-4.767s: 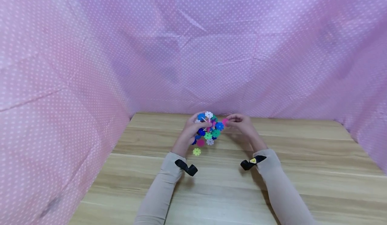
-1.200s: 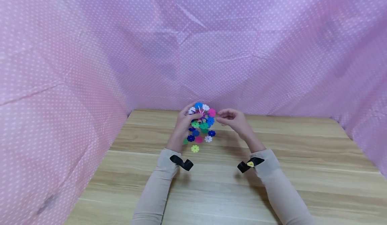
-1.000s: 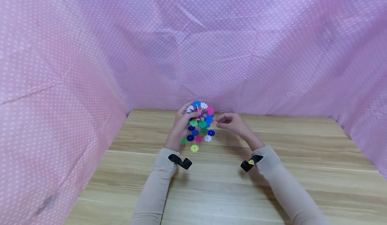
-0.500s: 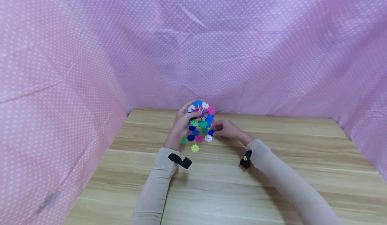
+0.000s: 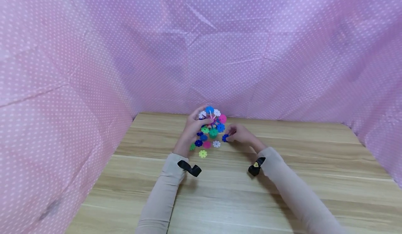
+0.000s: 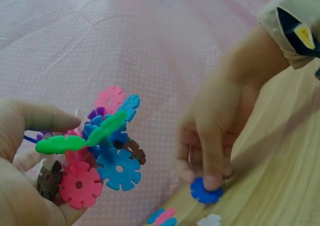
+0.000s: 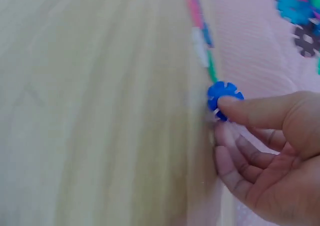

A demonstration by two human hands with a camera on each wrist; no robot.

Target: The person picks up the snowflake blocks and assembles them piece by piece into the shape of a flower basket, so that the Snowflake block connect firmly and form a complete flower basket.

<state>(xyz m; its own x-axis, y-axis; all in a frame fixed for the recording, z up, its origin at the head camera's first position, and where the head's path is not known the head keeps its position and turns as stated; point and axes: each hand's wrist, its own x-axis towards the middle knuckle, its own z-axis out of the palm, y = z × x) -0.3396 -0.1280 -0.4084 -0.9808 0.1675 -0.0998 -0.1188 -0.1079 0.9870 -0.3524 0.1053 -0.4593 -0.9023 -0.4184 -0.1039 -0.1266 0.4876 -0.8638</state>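
Observation:
My left hand [image 5: 201,122] holds up a cluster of interlocked snowflake discs [image 5: 214,122] in pink, blue, green and white above the wooden table [image 5: 282,192]. In the left wrist view its thumb and fingers curl round the cluster [image 6: 102,151]. My right hand [image 5: 230,136] is low at the table just right of the cluster. Its thumb and fingers pinch a dark blue disc [image 5: 224,138], also clear in both wrist views as the blue disc [image 6: 205,191] and disc [image 7: 224,96] touching the tabletop.
Loose discs lie under the cluster: a white one [image 5: 216,144], a pink one [image 5: 206,144], a dark blue one [image 5: 198,143], a green one [image 5: 192,146] and a yellow-green one [image 5: 202,153]. Pink dotted cloth [image 5: 220,52] walls the table at the back and both sides.
My right hand left the cluster, dropped to the table and took hold of a dark blue disc. A pink disc it held earlier now sits on the cluster.

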